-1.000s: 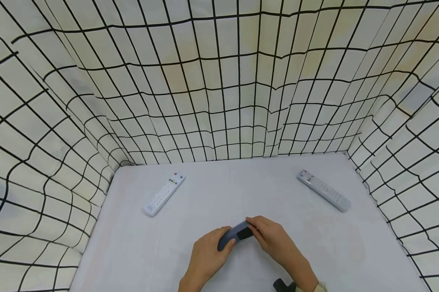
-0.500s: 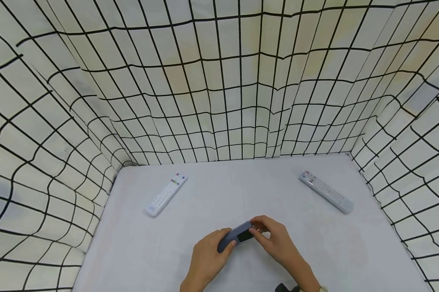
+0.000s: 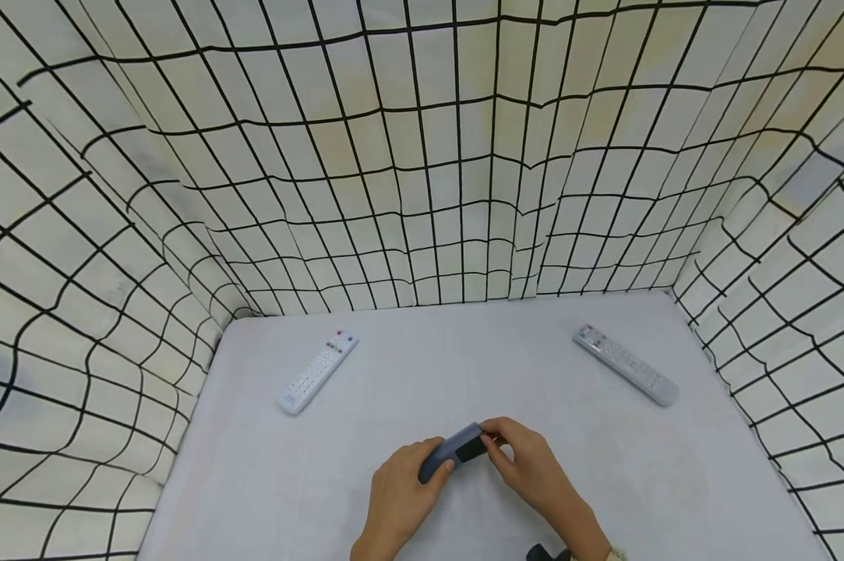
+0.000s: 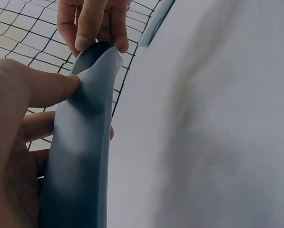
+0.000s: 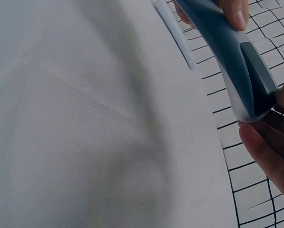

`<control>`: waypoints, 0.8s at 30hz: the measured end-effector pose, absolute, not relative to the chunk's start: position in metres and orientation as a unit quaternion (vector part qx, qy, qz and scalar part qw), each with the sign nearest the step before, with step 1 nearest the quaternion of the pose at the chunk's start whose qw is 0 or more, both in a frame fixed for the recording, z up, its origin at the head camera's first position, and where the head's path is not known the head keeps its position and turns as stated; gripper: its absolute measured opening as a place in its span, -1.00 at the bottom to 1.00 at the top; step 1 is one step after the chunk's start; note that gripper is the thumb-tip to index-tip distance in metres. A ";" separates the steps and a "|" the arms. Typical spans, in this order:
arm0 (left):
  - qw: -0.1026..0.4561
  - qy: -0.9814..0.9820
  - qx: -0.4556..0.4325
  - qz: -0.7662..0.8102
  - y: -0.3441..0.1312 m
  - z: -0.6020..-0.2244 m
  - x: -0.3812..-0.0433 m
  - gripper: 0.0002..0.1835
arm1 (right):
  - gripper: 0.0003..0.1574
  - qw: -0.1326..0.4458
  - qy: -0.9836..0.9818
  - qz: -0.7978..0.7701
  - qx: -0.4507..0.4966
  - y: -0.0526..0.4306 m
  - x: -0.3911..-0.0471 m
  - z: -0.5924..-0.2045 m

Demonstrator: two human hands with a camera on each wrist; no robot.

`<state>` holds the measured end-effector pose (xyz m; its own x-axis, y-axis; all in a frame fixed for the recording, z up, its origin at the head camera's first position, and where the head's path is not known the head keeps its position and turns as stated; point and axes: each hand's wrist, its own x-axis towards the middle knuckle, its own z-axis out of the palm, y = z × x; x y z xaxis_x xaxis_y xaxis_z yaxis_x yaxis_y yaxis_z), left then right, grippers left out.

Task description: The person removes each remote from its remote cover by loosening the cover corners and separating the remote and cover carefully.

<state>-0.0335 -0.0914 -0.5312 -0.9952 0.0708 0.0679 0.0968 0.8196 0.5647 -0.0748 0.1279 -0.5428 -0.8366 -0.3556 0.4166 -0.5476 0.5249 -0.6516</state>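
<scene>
A long blue-grey piece [image 3: 439, 461], shaped like a remote control or its cover, is held slantwise over the table. At its right end is a dark recess [image 3: 471, 449], which shows as a narrow opening with a raised lip in the right wrist view. My left hand [image 3: 402, 491] grips the near end, thumb lying on the smooth body [image 4: 79, 156]. The far end is pinched by my right hand [image 3: 527, 461], thumb at the dark opening [image 5: 263, 90] and fingers beneath the rim. What lies inside the opening is too dark to make out.
On the white tabletop [image 3: 464, 358], a white remote control [image 3: 318, 372] lies back left and a pale grey remote control [image 3: 625, 365] back right. A black object [image 3: 544, 552] shows beside my right forearm. White walls with a black grid [image 3: 436, 179] enclose the table.
My right fingers shift slightly outward at the end of the blue-grey piece, the thumb now at its dark opening. My left hand keeps its grip. The remotes stay put.
</scene>
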 end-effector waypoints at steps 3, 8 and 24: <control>0.040 -0.954 -0.042 -0.293 -0.092 -0.532 -0.034 -0.59 | -0.68 0.092 -0.867 0.430 0.236 0.128 -0.076 -0.543; 0.050 -0.954 -0.047 -0.292 -0.091 -0.531 -0.035 -0.59 | -0.72 0.088 -0.870 0.431 0.221 0.127 -0.077 -0.543; 0.031 -0.952 -0.041 -0.300 -0.092 -0.534 -0.035 -0.57 | -0.67 0.203 -0.882 0.330 0.268 0.120 -0.078 -0.548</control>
